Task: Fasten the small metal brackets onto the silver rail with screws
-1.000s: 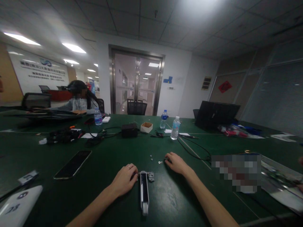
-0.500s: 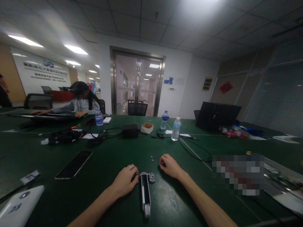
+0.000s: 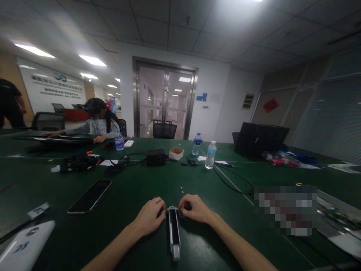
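A long, narrow white piece with a dark face (image 3: 175,229) lies on the green table, a metal bracket (image 3: 172,208) across its far end. My left hand (image 3: 150,214) is closed, thumb and fingers pinching the bracket's left end. On the other side, my right hand (image 3: 196,209) has thumb and forefinger brought together at the bracket's right end. Its fingers cover that end, and whatever they hold is hidden. Just beyond the bracket lie two small light rings, a farther one (image 3: 181,188) and a nearer one (image 3: 182,192).
A phone (image 3: 90,197) and a white device marked 28 (image 3: 26,244) lie left. Behind stand a black box with cables (image 3: 156,157), an open carton (image 3: 176,153) and water bottles (image 3: 210,155). A circuit board (image 3: 338,210) lies right. Another person (image 3: 98,120) sits at far left.
My right hand moved over the loose small rings at right, which are gone from the table, then came left and nearer to the bracket. My left hand stays at the bracket.
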Available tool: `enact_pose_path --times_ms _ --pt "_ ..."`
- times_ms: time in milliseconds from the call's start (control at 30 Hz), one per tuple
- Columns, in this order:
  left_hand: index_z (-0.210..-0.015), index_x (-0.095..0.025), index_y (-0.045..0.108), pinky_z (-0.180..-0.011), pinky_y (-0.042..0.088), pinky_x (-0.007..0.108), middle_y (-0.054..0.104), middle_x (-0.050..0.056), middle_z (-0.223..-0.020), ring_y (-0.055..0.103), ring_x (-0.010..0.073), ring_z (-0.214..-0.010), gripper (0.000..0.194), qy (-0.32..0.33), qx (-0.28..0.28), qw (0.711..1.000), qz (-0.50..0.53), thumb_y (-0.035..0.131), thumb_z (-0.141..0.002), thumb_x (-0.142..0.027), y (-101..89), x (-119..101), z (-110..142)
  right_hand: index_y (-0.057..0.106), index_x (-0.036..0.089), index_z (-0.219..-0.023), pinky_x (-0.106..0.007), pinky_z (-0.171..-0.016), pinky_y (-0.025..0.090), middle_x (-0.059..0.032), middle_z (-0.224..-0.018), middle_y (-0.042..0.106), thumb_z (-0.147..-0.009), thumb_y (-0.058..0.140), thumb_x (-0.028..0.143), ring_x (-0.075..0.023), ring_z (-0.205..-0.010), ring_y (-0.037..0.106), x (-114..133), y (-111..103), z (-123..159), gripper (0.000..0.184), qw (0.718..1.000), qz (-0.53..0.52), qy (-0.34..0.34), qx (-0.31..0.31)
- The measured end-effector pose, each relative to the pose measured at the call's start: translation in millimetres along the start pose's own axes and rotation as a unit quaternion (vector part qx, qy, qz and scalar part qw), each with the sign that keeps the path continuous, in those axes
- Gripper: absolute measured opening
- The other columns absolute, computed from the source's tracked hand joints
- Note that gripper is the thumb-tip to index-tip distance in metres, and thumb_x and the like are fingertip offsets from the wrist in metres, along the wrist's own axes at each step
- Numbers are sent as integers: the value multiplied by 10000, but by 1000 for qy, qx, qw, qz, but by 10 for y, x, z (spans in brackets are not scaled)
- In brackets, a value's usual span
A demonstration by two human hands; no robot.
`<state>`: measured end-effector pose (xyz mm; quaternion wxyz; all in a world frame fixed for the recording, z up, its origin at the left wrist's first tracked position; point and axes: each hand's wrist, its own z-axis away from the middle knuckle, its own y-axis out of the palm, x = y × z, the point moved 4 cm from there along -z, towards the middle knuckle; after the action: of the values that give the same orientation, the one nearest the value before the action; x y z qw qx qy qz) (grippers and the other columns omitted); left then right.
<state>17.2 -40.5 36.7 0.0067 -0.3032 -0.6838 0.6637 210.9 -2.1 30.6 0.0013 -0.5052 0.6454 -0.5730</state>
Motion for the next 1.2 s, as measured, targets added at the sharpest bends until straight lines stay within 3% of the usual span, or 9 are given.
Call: enact_pose_path --times_ms 367,700,1000,1200 --pt "-984 -197 613 -826 464 320 589 48 -1038 563 197 -930 196 -10 5 1000 8 447 -921 -279 -13 8 18 688 162 -817 -201 -602 436 16 -716 633 -714 610 83 -104 -626 551 25 -1 0 152 999 -29 16 16" --pt "-1019 -215 616 -792 480 317 579 43 -1069 570 206 -942 196 -28 14 999 25 458 -927 -283 6 47 25 712 174 -854 -216 -617 452 3 -738 662 -801 624 172 -118 -651 574 67 -35 10 103 997 -40 58 38" --pt "-1005 -203 598 -842 456 320 580 46 -1063 560 194 -947 190 12 -7 1000 11 429 -943 -265 20 36 7 691 175 -897 -229 -654 449 -2 -788 649 -801 653 161 -127 -701 577 -35 26 17 104 998 -44 39 -1" --pt "-1016 -193 599 -834 463 322 573 49 -1066 559 195 -941 218 18 -11 1000 19 411 -960 -288 34 61 2 683 196 -954 -256 -742 465 -17 -885 655 -826 620 126 -146 -798 596 -5 23 21 159 999 -16 31 17"
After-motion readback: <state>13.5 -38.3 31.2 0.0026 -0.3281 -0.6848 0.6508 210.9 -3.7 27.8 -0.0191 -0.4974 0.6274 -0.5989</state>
